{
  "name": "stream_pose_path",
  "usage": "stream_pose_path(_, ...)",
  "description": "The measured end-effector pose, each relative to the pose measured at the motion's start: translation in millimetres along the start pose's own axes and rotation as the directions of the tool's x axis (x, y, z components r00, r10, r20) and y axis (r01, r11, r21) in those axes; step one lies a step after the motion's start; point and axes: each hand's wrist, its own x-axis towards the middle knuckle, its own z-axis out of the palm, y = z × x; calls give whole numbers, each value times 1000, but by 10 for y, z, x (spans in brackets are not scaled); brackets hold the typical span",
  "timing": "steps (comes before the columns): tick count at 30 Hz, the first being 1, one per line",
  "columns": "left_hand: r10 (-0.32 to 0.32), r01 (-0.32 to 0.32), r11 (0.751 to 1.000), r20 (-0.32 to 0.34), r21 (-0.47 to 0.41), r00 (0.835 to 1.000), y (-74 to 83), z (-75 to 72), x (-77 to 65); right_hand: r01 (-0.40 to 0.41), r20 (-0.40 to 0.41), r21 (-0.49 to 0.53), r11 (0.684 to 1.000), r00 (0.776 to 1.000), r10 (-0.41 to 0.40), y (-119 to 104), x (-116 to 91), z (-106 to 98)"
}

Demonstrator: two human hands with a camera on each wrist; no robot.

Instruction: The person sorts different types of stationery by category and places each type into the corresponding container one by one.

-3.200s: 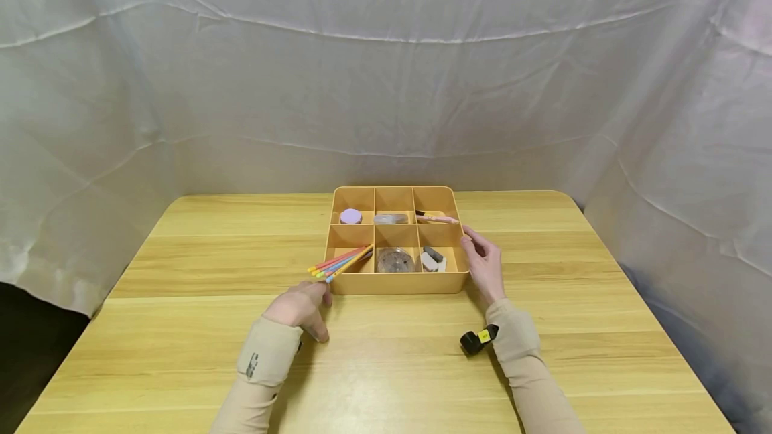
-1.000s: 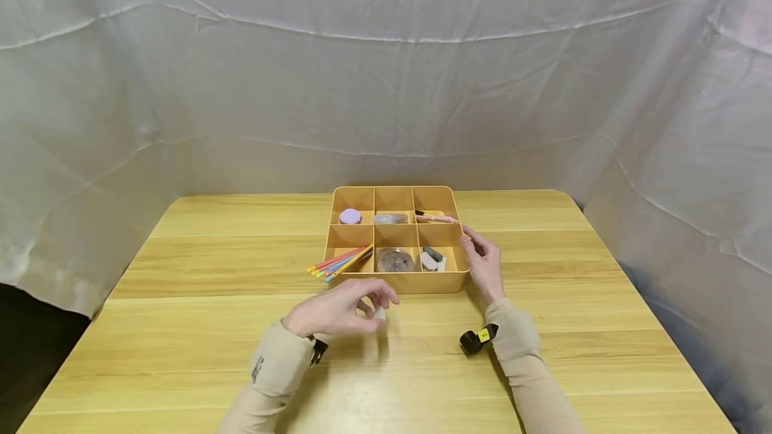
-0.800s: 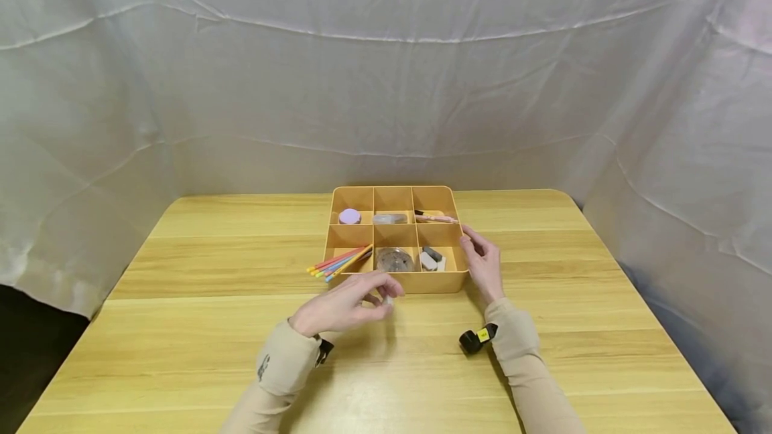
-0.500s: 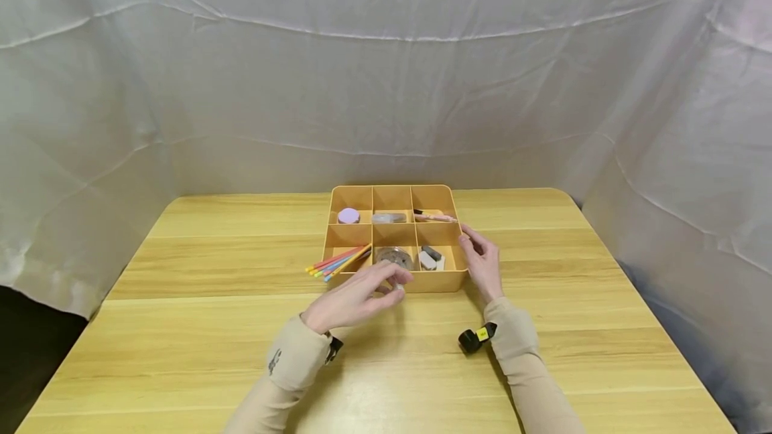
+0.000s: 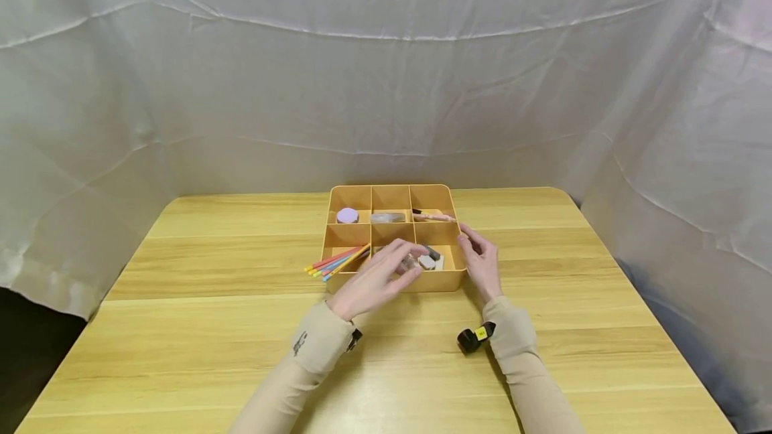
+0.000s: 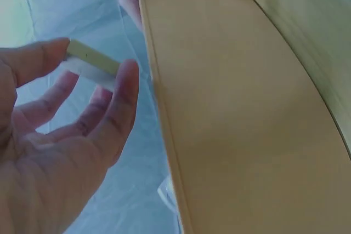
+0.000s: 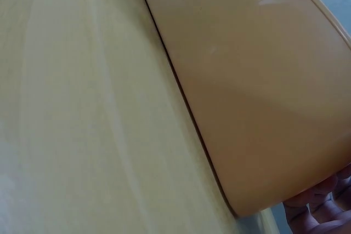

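Note:
An orange organizer box (image 5: 434,281) with six compartments stands on the table. My left hand (image 5: 376,281) is above its front middle compartment, fingertips near the front right one. Between thumb and fingers it pinches a small white-and-yellowish eraser (image 6: 93,63), seen in the left wrist view. In the front right compartment lie a white eraser-like piece (image 5: 427,262) and a dark grey one (image 5: 432,253). My right hand (image 5: 482,266) holds the box's right side near its rim. The left hand covers much of the clear round thing in the front middle compartment.
Several coloured pencils (image 5: 338,262) stick out over the front left corner. At the back are a purple round item (image 5: 347,215), a clear elongated item (image 5: 388,218) and pink pens (image 5: 433,217). A grey curtain (image 5: 386,106) hangs behind the wooden table (image 5: 211,327).
My left hand has gone from beside the pencils to the table before the box, where a small white piece showed in its fingers, then up and right over the box. The right hand stays put.

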Motion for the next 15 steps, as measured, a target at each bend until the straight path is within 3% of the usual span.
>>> stream_pose_path(9, -56, 57, 998, -64, 20, 996, 32, 141, 236, -14, 3, 5, 1000, 1000, 14, 5, 4, 4)
stream_pose_path(15, -122, 121, 993, -76, -17, 990, 28, 216, 385, -31, -1, 13, 999, 1000, 31, 5, 4, 6)
